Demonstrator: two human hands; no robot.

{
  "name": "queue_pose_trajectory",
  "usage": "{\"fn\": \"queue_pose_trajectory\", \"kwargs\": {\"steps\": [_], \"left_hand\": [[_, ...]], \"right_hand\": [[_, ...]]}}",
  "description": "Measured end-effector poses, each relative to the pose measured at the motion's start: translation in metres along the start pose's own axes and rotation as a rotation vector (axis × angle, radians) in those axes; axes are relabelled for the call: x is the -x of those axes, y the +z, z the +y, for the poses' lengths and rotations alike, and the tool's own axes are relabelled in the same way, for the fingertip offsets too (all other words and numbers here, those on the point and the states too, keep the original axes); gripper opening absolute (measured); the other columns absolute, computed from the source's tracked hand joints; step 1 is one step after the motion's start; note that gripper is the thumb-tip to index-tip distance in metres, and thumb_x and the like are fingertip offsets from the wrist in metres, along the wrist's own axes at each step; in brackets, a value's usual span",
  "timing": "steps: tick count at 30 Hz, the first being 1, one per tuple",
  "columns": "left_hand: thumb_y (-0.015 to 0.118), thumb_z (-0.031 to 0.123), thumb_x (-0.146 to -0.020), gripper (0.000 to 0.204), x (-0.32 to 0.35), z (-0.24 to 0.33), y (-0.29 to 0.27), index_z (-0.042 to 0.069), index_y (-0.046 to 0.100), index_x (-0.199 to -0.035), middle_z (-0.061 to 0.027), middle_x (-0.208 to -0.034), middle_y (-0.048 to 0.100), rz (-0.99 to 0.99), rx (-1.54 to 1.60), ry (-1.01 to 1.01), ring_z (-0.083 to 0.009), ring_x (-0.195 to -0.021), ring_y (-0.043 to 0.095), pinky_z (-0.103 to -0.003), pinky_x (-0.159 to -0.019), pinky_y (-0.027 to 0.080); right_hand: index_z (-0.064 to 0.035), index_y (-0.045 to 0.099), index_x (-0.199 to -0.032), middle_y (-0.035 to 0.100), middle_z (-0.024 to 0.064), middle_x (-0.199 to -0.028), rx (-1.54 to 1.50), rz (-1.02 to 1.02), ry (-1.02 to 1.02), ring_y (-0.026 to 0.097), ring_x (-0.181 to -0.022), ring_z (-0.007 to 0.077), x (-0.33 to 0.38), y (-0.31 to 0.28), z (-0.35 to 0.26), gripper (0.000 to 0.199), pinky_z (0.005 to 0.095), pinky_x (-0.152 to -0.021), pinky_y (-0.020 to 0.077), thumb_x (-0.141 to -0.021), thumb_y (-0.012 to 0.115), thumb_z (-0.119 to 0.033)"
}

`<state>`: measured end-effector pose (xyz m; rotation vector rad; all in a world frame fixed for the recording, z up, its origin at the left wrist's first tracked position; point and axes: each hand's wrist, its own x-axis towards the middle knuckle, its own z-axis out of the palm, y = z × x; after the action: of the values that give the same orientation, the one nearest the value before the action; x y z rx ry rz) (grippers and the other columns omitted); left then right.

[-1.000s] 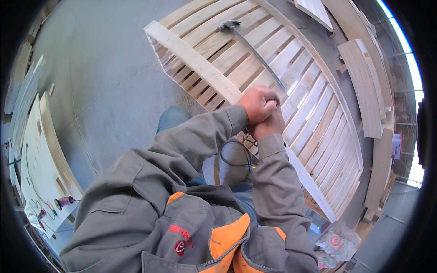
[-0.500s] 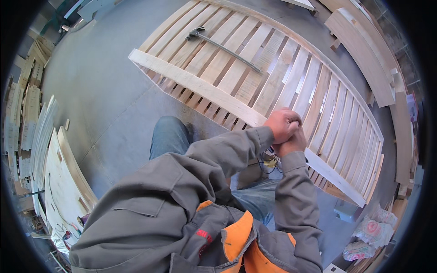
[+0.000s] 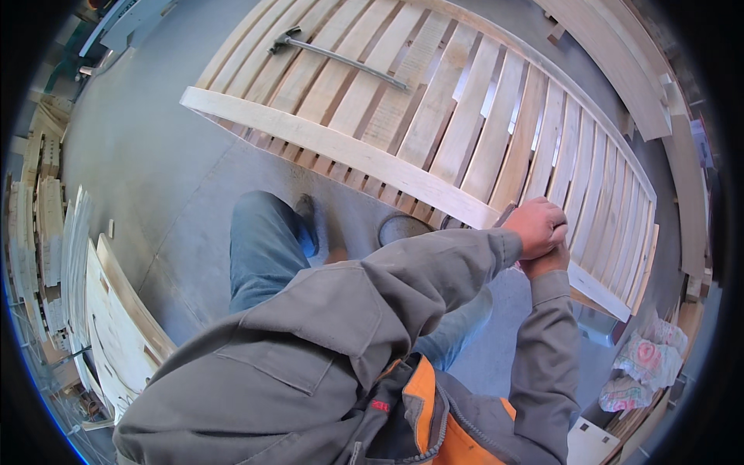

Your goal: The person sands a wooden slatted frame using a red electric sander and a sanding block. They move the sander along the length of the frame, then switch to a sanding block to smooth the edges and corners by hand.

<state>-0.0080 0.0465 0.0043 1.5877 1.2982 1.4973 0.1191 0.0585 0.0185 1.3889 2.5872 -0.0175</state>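
Both hands meet at the near rail (image 3: 434, 184) of a slatted wooden frame (image 3: 422, 128). My left hand (image 3: 536, 225) is closed over the rail, knuckles up. Just below it and partly covered by it, my right hand (image 3: 549, 262) is curled, its fingers mostly hidden. A small dark piece (image 3: 505, 215) shows beside the left hand's knuckles; what the fingers grip is hidden. A claw hammer (image 3: 341, 57) with a metal handle lies across the slats, out of reach of both hands.
Long boards (image 3: 612, 70) stand at the far right. Stacked wood pieces (image 3: 50, 225) and curved panels (image 3: 116, 310) line the left. Crumpled printed sacks (image 3: 645, 360) lie at the lower right. Under the rail, a round dark-rimmed thing (image 3: 403, 226) is on the floor.
Both hands, still together, have moved right along the near rail. The frame and hammer have shifted up and left in the picture as the view moved.
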Motion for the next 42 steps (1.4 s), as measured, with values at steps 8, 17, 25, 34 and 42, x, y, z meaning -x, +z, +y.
{"fn": "queue_pose_trajectory", "kwargs": {"steps": [8,17,25,34,42], "left_hand": [[0.069,0.024,-0.090,0.020,0.002,-0.018,-0.040,0.006,0.079,-0.092,-0.0119,-0.102,0.075,0.105,0.161,-0.030,-0.0323,-0.102,0.069,-0.042,-0.093,0.055],[0.067,0.016,-0.088,0.016,0.020,-0.039,-0.143,0.007,0.080,-0.091,-0.0113,-0.105,0.075,0.330,0.209,-0.126,-0.0291,-0.103,0.069,-0.040,-0.093,0.055],[0.064,0.016,-0.086,0.019,0.035,-0.052,-0.233,0.005,0.080,-0.089,-0.0109,-0.101,0.076,0.429,0.202,-0.114,-0.0299,-0.101,0.069,-0.041,-0.091,0.056],[0.065,0.016,-0.084,0.019,0.043,-0.068,-0.315,0.005,0.079,-0.086,-0.0102,-0.098,0.078,0.502,0.117,-0.076,-0.0297,-0.097,0.070,-0.040,-0.090,0.056],[0.067,0.016,-0.083,0.017,0.053,-0.081,-0.402,0.004,0.079,-0.085,-0.0109,-0.095,0.078,0.596,0.030,-0.077,-0.0307,-0.095,0.070,-0.040,-0.089,0.056]], "right_hand": [[-0.0193,0.059,-0.143,0.058,0.0109,-0.147,0.186,-0.035,-0.123,0.057,-0.133,0.0295,-0.027,-0.020,-0.032,0.063,0.0399,-0.107,0.0505,-0.087,0.072,-0.046],[-0.0212,0.068,-0.131,0.067,0.0049,-0.136,0.096,-0.087,-0.164,0.061,-0.128,0.0259,-0.072,-0.059,-0.146,0.058,0.0362,-0.104,0.0525,-0.080,0.078,-0.048],[-0.0194,0.068,-0.130,0.069,0.0037,-0.132,0.095,-0.049,-0.315,0.064,-0.125,0.0238,-0.108,-0.067,-0.225,0.057,0.0345,-0.103,0.0524,-0.079,0.081,-0.040],[-0.0179,0.059,-0.141,0.061,0.0061,-0.145,0.170,-0.075,-0.349,0.056,-0.134,0.0232,-0.141,-0.079,-0.305,0.062,0.0336,-0.107,0.0494,-0.085,0.076,-0.039],[-0.0176,0.068,-0.129,0.069,0.0118,-0.130,0.008,0.050,-0.483,0.066,-0.119,0.0328,-0.180,-0.092,-0.386,0.055,0.0443,-0.092,0.0575,-0.078,0.081,-0.035]]}}
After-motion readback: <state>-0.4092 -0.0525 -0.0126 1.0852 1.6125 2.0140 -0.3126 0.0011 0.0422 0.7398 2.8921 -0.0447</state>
